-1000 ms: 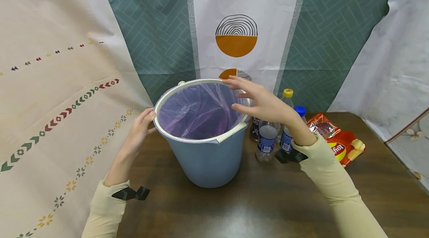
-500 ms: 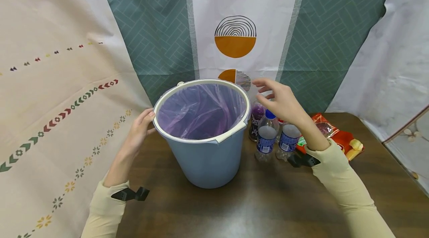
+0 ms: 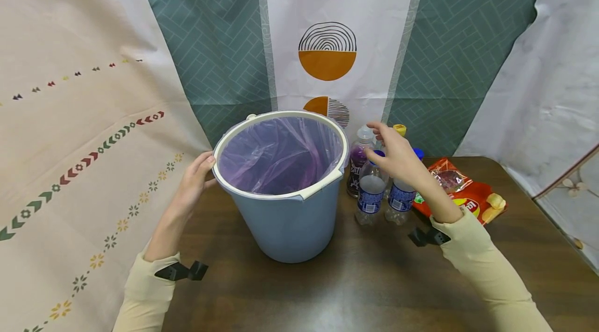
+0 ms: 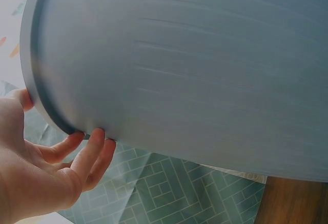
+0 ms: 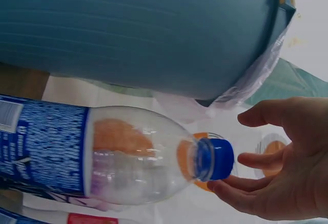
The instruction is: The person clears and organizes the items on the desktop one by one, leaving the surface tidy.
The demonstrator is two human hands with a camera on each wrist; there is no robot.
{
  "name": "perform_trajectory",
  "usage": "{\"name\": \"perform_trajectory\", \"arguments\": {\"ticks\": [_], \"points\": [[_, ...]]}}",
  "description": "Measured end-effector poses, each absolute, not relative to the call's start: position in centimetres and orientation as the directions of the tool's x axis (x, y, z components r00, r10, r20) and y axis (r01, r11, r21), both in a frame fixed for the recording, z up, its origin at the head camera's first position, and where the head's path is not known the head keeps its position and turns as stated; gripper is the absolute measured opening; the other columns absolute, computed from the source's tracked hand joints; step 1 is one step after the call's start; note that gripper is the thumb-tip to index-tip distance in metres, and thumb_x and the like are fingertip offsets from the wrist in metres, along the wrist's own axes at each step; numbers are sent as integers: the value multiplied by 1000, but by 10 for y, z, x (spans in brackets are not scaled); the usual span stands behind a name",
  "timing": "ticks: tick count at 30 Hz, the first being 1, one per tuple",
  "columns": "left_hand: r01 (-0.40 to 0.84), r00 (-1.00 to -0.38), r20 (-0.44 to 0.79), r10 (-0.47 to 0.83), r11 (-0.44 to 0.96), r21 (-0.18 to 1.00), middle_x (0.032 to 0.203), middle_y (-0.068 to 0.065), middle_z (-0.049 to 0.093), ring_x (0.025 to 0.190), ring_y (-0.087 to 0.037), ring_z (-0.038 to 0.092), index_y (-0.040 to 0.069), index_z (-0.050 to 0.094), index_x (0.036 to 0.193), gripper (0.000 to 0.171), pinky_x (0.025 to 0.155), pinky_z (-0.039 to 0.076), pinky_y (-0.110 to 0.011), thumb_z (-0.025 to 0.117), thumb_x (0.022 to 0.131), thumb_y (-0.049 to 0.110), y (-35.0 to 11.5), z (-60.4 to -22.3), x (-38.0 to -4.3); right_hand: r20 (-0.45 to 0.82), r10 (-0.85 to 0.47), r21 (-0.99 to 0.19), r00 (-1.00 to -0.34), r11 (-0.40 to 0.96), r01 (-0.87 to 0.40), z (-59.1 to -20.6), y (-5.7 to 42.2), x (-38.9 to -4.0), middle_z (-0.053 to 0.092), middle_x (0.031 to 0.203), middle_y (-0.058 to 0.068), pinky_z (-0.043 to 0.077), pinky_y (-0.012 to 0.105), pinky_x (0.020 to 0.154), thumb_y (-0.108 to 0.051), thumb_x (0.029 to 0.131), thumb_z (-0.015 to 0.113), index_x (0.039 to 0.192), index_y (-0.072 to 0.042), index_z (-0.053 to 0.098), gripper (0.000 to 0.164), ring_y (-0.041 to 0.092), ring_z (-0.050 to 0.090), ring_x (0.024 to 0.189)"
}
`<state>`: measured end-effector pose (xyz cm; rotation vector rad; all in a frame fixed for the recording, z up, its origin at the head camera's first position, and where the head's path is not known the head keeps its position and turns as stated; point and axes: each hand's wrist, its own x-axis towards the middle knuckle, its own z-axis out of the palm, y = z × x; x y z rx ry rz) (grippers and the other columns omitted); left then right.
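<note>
Blue plastic bucket [image 3: 287, 228], cream-rimmed, stands at the centre of the head view, its left edge pinched by the left hand [image 3: 195, 178]. Right of centre, the right hand [image 3: 398, 154] holds its fingers apart just beside the cap of a clear, blue-labelled plastic bottle [image 3: 372, 186]; contact is unclear.

Indoor rm: printed curtains [image 3: 217, 36], wood tbl [image 3: 365, 275]

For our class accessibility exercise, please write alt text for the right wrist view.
A right hand, fingers loosely bent, at the blue cap of a clear plastic bottle with a blue label; contact is unclear. A blue bucket spans most of the top, with a translucent plastic liner at its open end.
</note>
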<state>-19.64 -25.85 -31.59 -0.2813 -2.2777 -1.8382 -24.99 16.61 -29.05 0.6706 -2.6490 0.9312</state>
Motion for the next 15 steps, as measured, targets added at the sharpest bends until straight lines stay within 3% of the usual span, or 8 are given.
{"name": "perform_trajectory", "arguments": {"ticks": [8,15], "points": [[264,-964,266,16,195,945,111,11,56,107,-1,53,-9,43,134,49,86,53,-16,38,103,28,-257,-316,-196,318,-326,-543,-890,707,-453,-307,166,-246,38,142,35,41,65,102,-15,92,63,152,-5,8,82,48,41,129],[280,-960,281,24,185,942,112,10,56,107,-1,53,-9,44,133,48,85,53,-15,38,103,28,-258,-317,-197,313,-290,-577,-904,698,-424,-319,166,-244,42,139,35,53,57,88,-13,90,64,153,-8,1,89,43,57,103]]}}
